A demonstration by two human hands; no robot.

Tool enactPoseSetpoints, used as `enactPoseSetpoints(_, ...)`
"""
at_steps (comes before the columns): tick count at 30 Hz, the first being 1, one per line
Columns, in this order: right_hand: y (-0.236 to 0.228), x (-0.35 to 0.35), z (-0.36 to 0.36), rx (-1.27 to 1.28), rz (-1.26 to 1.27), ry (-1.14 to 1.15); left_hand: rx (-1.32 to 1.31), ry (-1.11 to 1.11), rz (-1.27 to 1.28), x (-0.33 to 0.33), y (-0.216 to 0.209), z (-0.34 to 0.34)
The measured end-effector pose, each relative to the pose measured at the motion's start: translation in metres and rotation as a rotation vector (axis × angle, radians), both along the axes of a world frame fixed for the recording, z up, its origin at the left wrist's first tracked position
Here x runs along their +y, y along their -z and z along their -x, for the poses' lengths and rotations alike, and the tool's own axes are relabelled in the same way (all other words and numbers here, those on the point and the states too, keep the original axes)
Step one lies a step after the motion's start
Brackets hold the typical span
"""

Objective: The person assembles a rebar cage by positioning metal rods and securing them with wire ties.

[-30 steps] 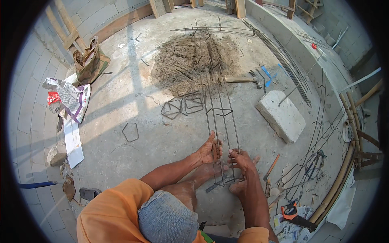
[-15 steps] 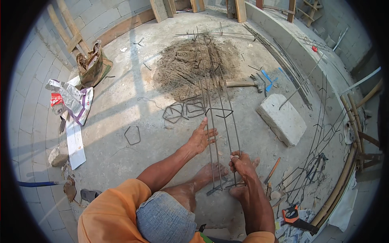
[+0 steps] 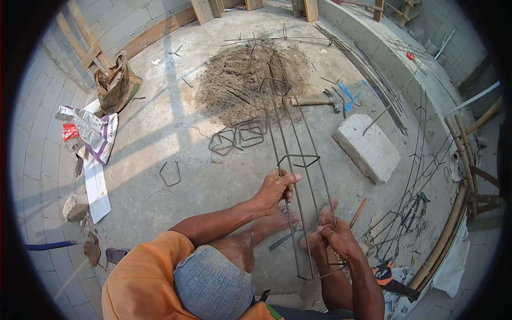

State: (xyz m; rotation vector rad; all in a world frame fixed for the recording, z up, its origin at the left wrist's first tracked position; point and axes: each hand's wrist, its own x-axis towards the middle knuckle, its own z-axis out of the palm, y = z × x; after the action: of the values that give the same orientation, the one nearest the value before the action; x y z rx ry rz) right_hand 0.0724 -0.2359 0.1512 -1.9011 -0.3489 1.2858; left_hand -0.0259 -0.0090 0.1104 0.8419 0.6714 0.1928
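A long, narrow rebar cage (image 3: pixel 300 156) of thin steel rods with bent stirrups stretches away from me, its near end close to my legs. My left hand (image 3: pixel 278 189) is closed around the cage's left rod, just below a stirrup. On the right side, my right hand (image 3: pixel 332 234) grips the right-hand rod nearer to me, beside my foot. Left of the cage, several loose bent stirrups (image 3: pixel 234 140) lie together on the concrete floor. Another single stirrup (image 3: pixel 170 174) rests apart from them.
Beyond lies a sand pile (image 3: pixel 229 80), with a hammer (image 3: pixel 314 101) at its right edge. A pale block (image 3: pixel 368 149), long rods (image 3: pixel 368 74) and an orange-handled saw (image 3: pixel 392 282) are to the right. Sacks (image 3: pixel 88 133) lie at the left wall.
My left hand has gone from spread fingers to a grip on the rod. The cage has shifted toward me and to the right, and my right hand has moved nearer with it.
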Motion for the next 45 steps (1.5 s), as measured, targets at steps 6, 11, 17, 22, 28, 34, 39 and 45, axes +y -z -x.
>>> enactPoseSetpoints(6,-0.032,-0.039,0.011,-0.197,0.035,-0.041,-0.209,0.159,0.085,-0.026,-0.010,0.022)
enactPoseSetpoints(11,-0.030,-0.044,0.021,-0.575,-0.016,-0.014,-0.304,0.323,-0.057,-0.013,0.001,0.018)
enactPoseSetpoints(17,0.011,-0.036,0.027,-0.684,-0.106,0.123,-0.353,0.430,-0.237,0.013,-0.019,0.014)
enactPoseSetpoints(22,-0.003,-0.006,0.032,-0.805,-0.297,0.182,-0.384,0.449,-0.387,0.037,-0.069,0.012)
enactPoseSetpoints(28,-0.014,0.028,0.035,-0.883,-0.429,0.298,-0.298,0.313,-0.590,0.050,-0.119,0.003)
enactPoseSetpoints(34,-0.014,0.028,0.042,-0.993,-0.610,0.397,-0.578,0.380,-0.604,0.073,-0.172,0.014)
enactPoseSetpoints(39,-0.006,0.025,0.032,-1.103,-0.711,0.476,-0.657,0.115,-0.881,0.109,-0.269,-0.014)
enactPoseSetpoints(45,-0.048,0.050,0.017,-0.804,-0.741,0.438,-1.090,0.004,-0.700,0.054,-0.373,-0.013)
